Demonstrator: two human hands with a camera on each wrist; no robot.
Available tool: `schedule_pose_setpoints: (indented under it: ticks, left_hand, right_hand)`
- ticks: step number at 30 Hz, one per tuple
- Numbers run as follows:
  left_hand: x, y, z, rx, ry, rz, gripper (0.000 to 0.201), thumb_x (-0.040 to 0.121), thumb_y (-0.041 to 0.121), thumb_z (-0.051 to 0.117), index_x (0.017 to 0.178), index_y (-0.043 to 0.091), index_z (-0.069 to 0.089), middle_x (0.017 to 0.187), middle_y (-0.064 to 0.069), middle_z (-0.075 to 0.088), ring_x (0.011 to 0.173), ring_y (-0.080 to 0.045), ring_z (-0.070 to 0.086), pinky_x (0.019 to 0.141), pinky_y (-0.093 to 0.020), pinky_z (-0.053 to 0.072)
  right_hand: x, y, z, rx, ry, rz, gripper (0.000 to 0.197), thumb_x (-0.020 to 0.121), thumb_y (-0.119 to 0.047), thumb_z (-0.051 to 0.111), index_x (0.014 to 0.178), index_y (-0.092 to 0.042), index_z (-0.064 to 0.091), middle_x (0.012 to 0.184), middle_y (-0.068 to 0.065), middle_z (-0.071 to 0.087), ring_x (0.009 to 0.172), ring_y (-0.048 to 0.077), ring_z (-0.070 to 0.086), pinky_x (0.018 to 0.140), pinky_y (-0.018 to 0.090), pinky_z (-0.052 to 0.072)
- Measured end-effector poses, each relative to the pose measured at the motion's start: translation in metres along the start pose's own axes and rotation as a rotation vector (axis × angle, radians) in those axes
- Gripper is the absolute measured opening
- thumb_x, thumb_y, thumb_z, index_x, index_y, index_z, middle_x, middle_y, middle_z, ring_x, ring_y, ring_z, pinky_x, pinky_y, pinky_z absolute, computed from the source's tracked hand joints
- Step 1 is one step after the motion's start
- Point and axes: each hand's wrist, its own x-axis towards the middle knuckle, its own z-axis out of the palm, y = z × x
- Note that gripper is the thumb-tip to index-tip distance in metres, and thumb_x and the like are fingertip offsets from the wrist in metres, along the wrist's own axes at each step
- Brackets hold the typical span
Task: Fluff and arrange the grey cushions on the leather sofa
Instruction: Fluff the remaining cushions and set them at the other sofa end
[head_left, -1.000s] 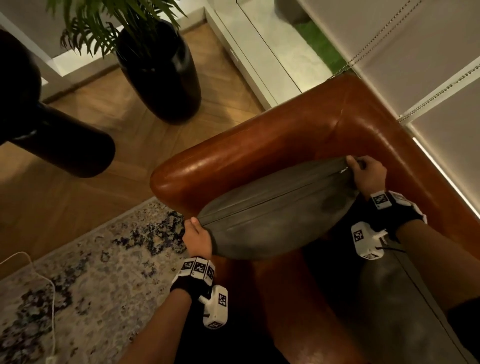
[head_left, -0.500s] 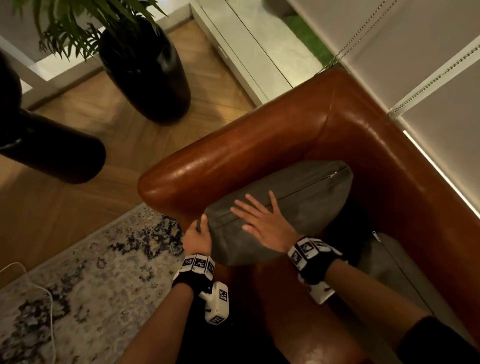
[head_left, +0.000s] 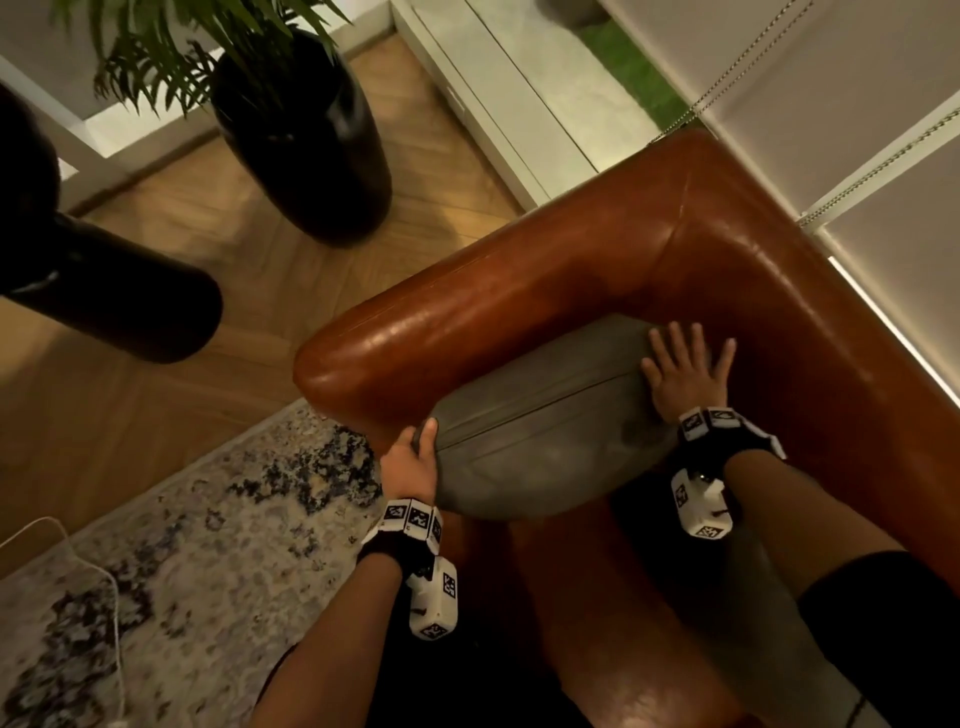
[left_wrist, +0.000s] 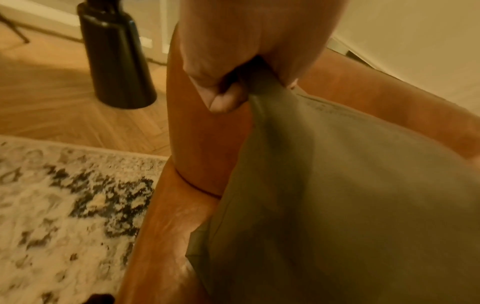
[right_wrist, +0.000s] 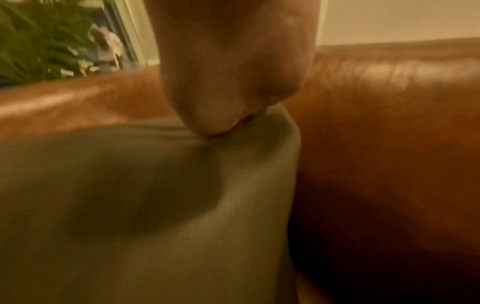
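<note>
The grey cushion (head_left: 545, 421) stands on edge in the corner of the leather sofa (head_left: 519, 291), leaning against the sofa's armrest. The left hand (head_left: 408, 462) pinches the cushion's corner nearest the armrest's front end, fingers curled round the fabric. The right hand (head_left: 680, 374) lies flat on the opposite end, near the sofa's back, fingers spread and straight. A second grey cushion (head_left: 769, 613) lies on the sofa seat under the right forearm.

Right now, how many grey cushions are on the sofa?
2. One grey cushion stands in the sofa's corner between both hands; a second cushion lies under the right arm, partly hidden. More may be out of view.
</note>
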Motion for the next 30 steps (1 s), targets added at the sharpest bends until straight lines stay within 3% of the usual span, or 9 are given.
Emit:
schedule_pose_setpoints:
  ticks: [3,6,10,14,18,21,25,27,30]
  left_hand:
    - [-0.012,-0.002,-0.002,-0.121,0.062,-0.017,0.038,0.094,0.04,0.045,0.09,0.002,0.05,0.071,-0.006,0.053,0.083,-0.033,0.057,0.069,-0.03,0.034]
    - [-0.025,-0.013,-0.007,-0.18,0.048,-0.072,0.039,0.094,0.042,0.044,0.101,0.004,0.047,0.084,-0.005,0.053,0.083,-0.025,0.052,0.073,-0.029,0.035]
    - [-0.026,-0.031,-0.02,-0.039,0.001,0.088,0.031,0.096,0.031,0.045,0.082,0.003,0.042,0.068,-0.012,0.05,0.074,-0.036,0.058,0.063,-0.033,0.034]
    - [-0.024,-0.032,-0.026,-0.046,0.044,0.203,0.029,0.097,0.026,0.043,0.077,0.004,0.041,0.058,-0.004,0.043,0.054,-0.023,0.044,0.059,-0.032,0.029]
    - [-0.025,-0.04,-0.028,-0.122,0.0,0.197,0.035,0.098,0.027,0.04,0.077,-0.001,0.046,0.062,-0.005,0.045,0.056,-0.016,0.043,0.059,-0.031,0.027]
    - [-0.021,-0.041,-0.029,-0.124,-0.01,0.164,0.038,0.098,0.031,0.039,0.075,0.001,0.045,0.064,-0.006,0.045,0.06,-0.019,0.044,0.063,-0.032,0.031]
    - [-0.019,-0.021,-0.021,0.127,0.283,0.098,0.029,0.094,0.032,0.046,0.105,0.008,0.056,0.111,-0.016,0.054,0.109,-0.033,0.048,0.09,-0.047,0.038]
    - [-0.027,0.009,-0.01,0.207,0.354,0.252,0.033,0.093,0.03,0.044,0.122,0.016,0.049,0.129,-0.011,0.049,0.125,-0.03,0.042,0.103,-0.051,0.034]
    - [-0.053,0.064,0.034,0.229,0.08,0.618,0.047,0.093,0.034,0.031,0.136,0.017,0.039,0.144,-0.006,0.04,0.139,-0.023,0.03,0.116,-0.051,0.021]
  right_hand:
    - [0.009,0.016,-0.028,0.305,0.003,0.263,0.06,0.099,-0.046,0.022,0.149,-0.014,0.013,0.157,0.011,0.015,0.144,0.033,0.015,0.113,0.059,0.005]
    - [0.005,0.03,-0.047,0.673,0.025,0.368,0.046,0.097,-0.031,0.044,0.118,0.01,0.052,0.123,0.031,0.055,0.112,0.044,0.053,0.091,0.046,0.041]
    - [-0.009,0.049,-0.058,0.833,0.183,0.282,0.035,0.093,-0.025,0.055,0.108,0.005,0.066,0.112,0.026,0.065,0.108,0.038,0.058,0.093,0.04,0.041]
    - [-0.013,0.062,-0.052,0.86,0.195,0.245,0.036,0.092,-0.03,0.055,0.111,-0.002,0.067,0.113,0.018,0.066,0.11,0.031,0.058,0.097,0.039,0.04]
    - [-0.012,0.064,-0.036,1.196,0.118,0.32,0.033,0.091,-0.038,0.055,0.106,-0.011,0.067,0.097,0.004,0.061,0.084,0.018,0.055,0.073,0.034,0.044]
    - [-0.013,0.058,-0.036,1.416,0.033,0.393,0.015,0.094,-0.034,0.053,0.093,-0.024,0.064,0.082,-0.002,0.056,0.072,0.013,0.048,0.056,0.027,0.033]
    - [-0.007,0.058,-0.038,1.384,0.035,0.378,0.016,0.095,-0.031,0.05,0.086,-0.024,0.062,0.081,-0.005,0.055,0.074,0.011,0.049,0.06,0.026,0.036]
    - [-0.004,0.062,-0.036,1.283,0.059,0.376,0.019,0.095,-0.031,0.051,0.084,-0.021,0.064,0.085,0.001,0.058,0.079,0.016,0.051,0.065,0.029,0.039]
    - [-0.002,0.064,-0.031,1.12,0.102,0.378,0.031,0.095,-0.03,0.05,0.108,-0.007,0.065,0.102,0.012,0.061,0.091,0.022,0.051,0.077,0.034,0.039]
